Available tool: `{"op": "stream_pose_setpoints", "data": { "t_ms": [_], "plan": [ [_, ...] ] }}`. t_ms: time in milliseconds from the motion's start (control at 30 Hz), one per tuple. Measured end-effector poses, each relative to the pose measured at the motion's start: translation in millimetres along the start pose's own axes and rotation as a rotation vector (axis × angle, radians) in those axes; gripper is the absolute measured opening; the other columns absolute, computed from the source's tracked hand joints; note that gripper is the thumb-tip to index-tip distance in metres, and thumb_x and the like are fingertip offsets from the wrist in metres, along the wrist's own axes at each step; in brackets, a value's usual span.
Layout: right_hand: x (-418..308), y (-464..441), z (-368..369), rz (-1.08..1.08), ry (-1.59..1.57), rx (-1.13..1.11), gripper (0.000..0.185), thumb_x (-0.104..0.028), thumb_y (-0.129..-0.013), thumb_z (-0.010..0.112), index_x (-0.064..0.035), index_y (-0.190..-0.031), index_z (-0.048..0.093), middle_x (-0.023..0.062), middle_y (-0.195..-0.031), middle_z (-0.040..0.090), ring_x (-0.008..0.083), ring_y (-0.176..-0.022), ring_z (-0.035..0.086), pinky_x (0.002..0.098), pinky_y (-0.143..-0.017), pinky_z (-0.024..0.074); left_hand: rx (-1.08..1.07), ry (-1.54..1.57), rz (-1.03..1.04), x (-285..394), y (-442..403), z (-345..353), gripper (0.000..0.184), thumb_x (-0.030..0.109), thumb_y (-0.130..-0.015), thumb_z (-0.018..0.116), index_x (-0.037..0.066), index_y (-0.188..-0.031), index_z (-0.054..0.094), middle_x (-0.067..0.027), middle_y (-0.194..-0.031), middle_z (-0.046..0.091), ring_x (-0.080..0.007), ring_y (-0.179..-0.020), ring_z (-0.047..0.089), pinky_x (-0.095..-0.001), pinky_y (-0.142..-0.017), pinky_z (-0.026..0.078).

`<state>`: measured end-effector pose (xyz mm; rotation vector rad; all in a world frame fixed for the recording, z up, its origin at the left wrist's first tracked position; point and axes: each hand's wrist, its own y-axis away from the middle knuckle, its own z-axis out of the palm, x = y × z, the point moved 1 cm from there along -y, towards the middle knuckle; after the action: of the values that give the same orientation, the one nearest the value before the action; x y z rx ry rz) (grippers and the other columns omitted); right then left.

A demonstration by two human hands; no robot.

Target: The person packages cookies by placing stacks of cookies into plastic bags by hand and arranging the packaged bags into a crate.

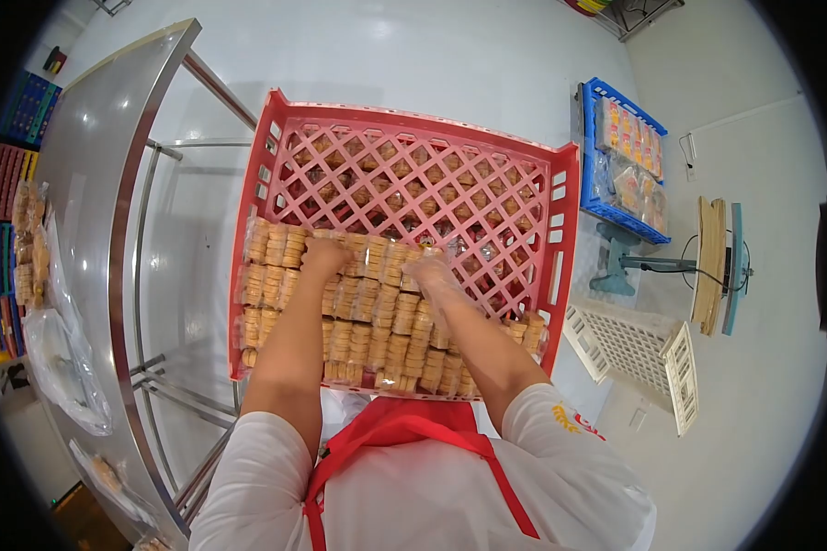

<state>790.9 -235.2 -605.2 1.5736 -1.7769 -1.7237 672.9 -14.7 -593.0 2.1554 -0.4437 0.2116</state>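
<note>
A red lattice crate (565,239) stands in front of me, with rows of clear-wrapped packs of round biscuits (345,340) in its near half. At the top row, my left hand (328,257) is closed on a biscuit pack. My right hand (427,273) grips the same row farther right, its fingers curled and seemingly covered by clear plastic. Between the two hands, stacked biscuits show through the wrapping. The crate's far half shows bare lattice, and more biscuits are visible beneath it.
A steel table (92,184) on the left bears plastic bags (64,367) and biscuit packs (29,243). At the right are a blue crate (627,225) of packaged goods, a teal stand (613,262) and a cream crate (629,354). Colourful crates (9,184) line the far left.
</note>
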Motion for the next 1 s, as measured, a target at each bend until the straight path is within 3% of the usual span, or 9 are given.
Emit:
{"op": "stream_pose_setpoints", "data": {
  "t_ms": [100,200,367,500,633,733,833,900,1000],
  "plan": [
    [21.7,-28.2,14.3,-0.078,0.109,0.186,0.067,-0.02,-0.086,0.069,0.0059,-0.138,0.036,0.019,-0.115,0.06,0.0259,-0.105,0.06,0.0384,-0.09,0.0462,-0.043,0.033,0.12,-16.6,-34.8,12.5,0.034,0.03,-0.075,0.075,0.01,-0.103,0.075,-0.0222,-0.154,0.028,-0.0389,-0.131,0.042,-0.0516,-0.103,0.041],
    [32.8,-21.2,19.5,-0.2,0.008,0.313,0.064,-0.017,-0.087,0.067,0.003,-0.139,0.037,0.0159,-0.107,0.063,0.0256,-0.1,0.061,0.0392,-0.087,0.0469,-0.067,0.045,0.261,-27.8,-45.9,15.7,0.03,0.028,-0.075,0.075,0.008,-0.097,0.076,-0.0231,-0.155,0.026,-0.0381,-0.135,0.038,-0.0523,-0.106,0.039],
    [-7.1,53.8,-11.7,-0.157,-0.461,0.12,0.061,-0.014,-0.088,0.066,0.0016,-0.139,0.038,0.011,-0.106,0.064,0.0187,-0.092,0.061,0.0323,-0.083,0.0478,0.188,0.361,0.335,8.0,19.0,-0.8,0.022,0.021,-0.073,0.075,0.004,-0.087,0.075,-0.0266,-0.157,0.019,-0.047,-0.136,0.03,-0.0502,-0.111,0.033],
    [8.7,54.1,-13.8,-0.39,-0.618,0.045,0.042,-0.009,-0.091,0.063,0.0033,-0.129,0.048,0.009,-0.119,0.061,0.0116,-0.087,0.06,0.028,-0.074,0.0483,0.424,0.337,0.558,34.2,76.4,-29.3,0.017,0.017,-0.075,0.075,0.002,-0.081,0.071,-0.0279,-0.157,0.018,-0.0512,-0.137,0.027,-0.0471,-0.114,0.028],
    [-33.6,119.7,-28.3,-0.631,-0.593,0.047,0.014,-0.005,-0.094,0.059,0.0063,-0.099,0.065,0.013,-0.145,0.043,0.0113,-0.086,0.06,0.0276,-0.073,0.0489,0.623,0.318,0.784,23.0,153.2,-60.9,0.014,0.014,-0.079,0.073,0.001,-0.08,0.07,-0.0299,-0.155,0.021,-0.0503,-0.14,0.022,-0.05,-0.113,0.025],
    [-75.9,185.3,-38.3,-0.904,-0.266,0.145,0.02,-0.004,-0.094,0.058,0.0069,-0.08,0.067,0.0179,-0.16,0.02,0.0176,-0.104,0.059,0.0308,-0.089,0.0465,0.801,0.246,0.88,1.3,232.7,-93.0,0.01,0.01,-0.082,0.071,0.0,-0.082,0.071,-0.025,-0.138,0.046,-0.0454,-0.139,0.025,-0.0517,-0.112,0.021],
    [-121.4,252.8,-23.5,-1.294,-0.087,0.222,0.017,-0.004,-0.093,0.057,0.0061,-0.103,0.067,0.0299,-0.158,0.017,0.0343,-0.135,0.036,0.0382,-0.109,0.0301,1.055,0.136,0.867,-31.6,308.2,-112.7,0.008,0.008,-0.082,0.07,0.001,-0.086,0.073,-0.0187,-0.128,0.06,-0.0439,-0.137,0.027,-0.0547,-0.111,0.018],
    [-142.9,301.7,-5.4,-1.468,-0.076,0.143,0.034,0.001,-0.09,0.055,0.0046,-0.123,0.064,0.0339,-0.157,0.018,0.0471,-0.144,0.024,0.0445,-0.118,0.0166,1.193,0.102,0.818,-64.7,347.5,-120.6,0.009,0.007,-0.081,0.07,0.002,-0.088,0.074,-0.019,-0.131,0.057,-0.0462,-0.138,0.023,-0.0562,-0.111,0.017],
    [-164.0,366.3,24.5,-1.663,0.29,0.098,0.042,0.002,-0.088,0.055,0.0039,-0.13,0.059,0.0314,-0.159,0.013,0.0479,-0.145,0.021,0.0471,-0.118,0.0146,1.385,0.082,0.75,-123.6,404.2,-125.9,0.017,0.011,-0.081,0.071,0.004,-0.096,0.073,-0.0201,-0.139,0.051,-0.0458,-0.14,0.021,-0.0554,-0.113,0.017]
  ]
}}
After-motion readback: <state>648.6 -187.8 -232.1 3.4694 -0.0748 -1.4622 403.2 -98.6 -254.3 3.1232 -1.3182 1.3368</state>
